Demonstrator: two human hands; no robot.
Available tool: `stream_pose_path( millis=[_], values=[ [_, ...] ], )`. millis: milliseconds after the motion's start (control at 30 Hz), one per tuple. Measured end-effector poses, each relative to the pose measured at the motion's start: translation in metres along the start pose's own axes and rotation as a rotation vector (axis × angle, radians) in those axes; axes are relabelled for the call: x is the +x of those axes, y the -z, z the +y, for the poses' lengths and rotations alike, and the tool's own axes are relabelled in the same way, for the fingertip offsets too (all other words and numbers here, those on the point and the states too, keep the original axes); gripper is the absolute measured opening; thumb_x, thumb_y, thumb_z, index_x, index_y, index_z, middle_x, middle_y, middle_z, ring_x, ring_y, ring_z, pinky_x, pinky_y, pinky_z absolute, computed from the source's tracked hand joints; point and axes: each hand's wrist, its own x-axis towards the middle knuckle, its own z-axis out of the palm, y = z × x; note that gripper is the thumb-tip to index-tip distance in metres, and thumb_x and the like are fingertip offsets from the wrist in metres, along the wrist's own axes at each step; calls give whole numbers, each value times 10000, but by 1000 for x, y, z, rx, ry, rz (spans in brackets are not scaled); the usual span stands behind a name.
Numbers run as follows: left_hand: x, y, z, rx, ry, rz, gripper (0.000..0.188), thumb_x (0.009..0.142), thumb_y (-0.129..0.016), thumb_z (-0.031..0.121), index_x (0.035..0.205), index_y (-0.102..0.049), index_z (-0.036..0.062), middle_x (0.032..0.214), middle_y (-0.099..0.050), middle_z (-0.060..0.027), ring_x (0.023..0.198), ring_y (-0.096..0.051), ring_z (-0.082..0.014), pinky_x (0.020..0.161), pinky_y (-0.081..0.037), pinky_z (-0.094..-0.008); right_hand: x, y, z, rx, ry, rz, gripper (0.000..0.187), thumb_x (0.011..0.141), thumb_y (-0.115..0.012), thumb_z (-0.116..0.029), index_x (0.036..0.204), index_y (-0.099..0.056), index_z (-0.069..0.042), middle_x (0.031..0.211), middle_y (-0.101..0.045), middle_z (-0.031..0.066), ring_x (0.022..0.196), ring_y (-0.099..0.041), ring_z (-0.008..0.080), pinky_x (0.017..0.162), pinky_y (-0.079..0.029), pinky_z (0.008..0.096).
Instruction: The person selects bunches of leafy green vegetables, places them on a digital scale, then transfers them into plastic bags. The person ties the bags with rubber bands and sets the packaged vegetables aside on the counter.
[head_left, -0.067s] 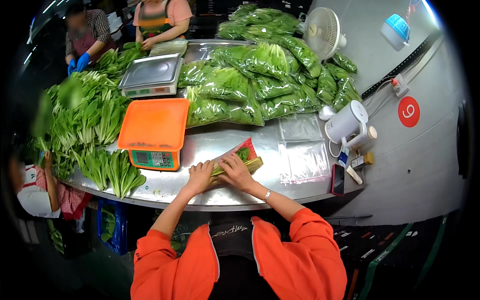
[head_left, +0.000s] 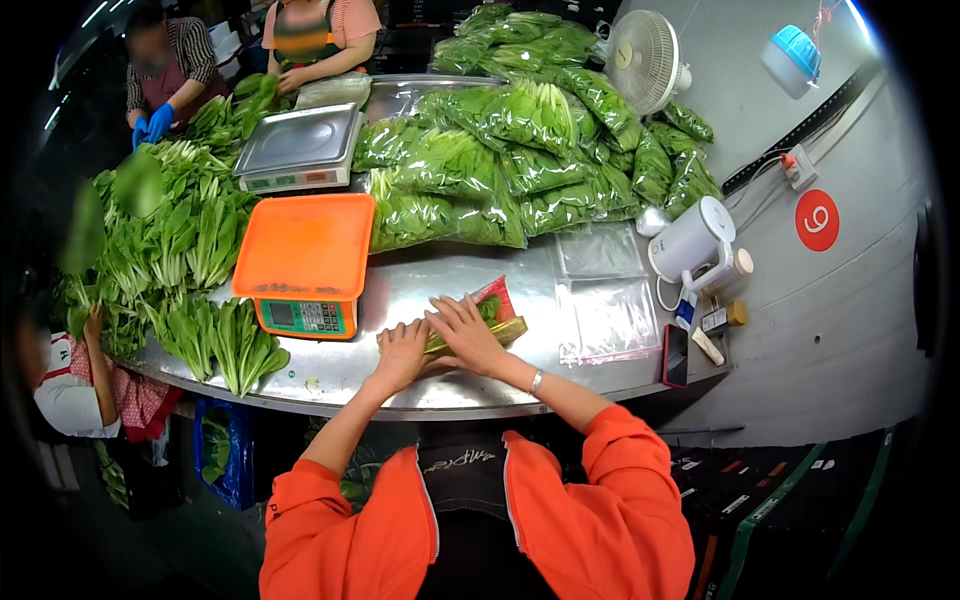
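Packet: bagged greens (head_left: 492,312) flat on the steel table (head_left: 420,285), at four o'clock from the orange scale (head_left: 305,262).
Left hand (head_left: 402,352): fingers spread, pressing its near end.
Right hand (head_left: 466,334): flat open on top; the packet runs out toward one o'clock beyond the fingertips.

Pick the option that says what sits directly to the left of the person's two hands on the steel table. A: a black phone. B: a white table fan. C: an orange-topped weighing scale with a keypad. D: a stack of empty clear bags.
C: the orange-topped weighing scale stands just left of the left hand and right hand, which press on a small packet of greens.
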Motion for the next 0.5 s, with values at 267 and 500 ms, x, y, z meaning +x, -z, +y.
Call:
stream_pose_path(
  millis=[267,500],
  values=[
    [-21,-6,11,-253,199,452,686,767,-686,239,1315,-351,-1,1238,-433,-215,1212,-360,-398,1026,-266,-511,26,-42,52,210,-118,-544,1082,655,-670,-637,1425,-204,-37,1182,-505,211,994,-554,373,846,-454,463],
    [-26,-88,46,-1246,718,398,742,908,-568,284,1426,-143,-35,1209,-375,-188,1021,-442,-234,898,-385,-361,28,-62,67,554,-404,-429,872,827,-512,-601,1454,-121,-139,1192,-507,288,1070,-534,446,895,-440,478]
  ],
)
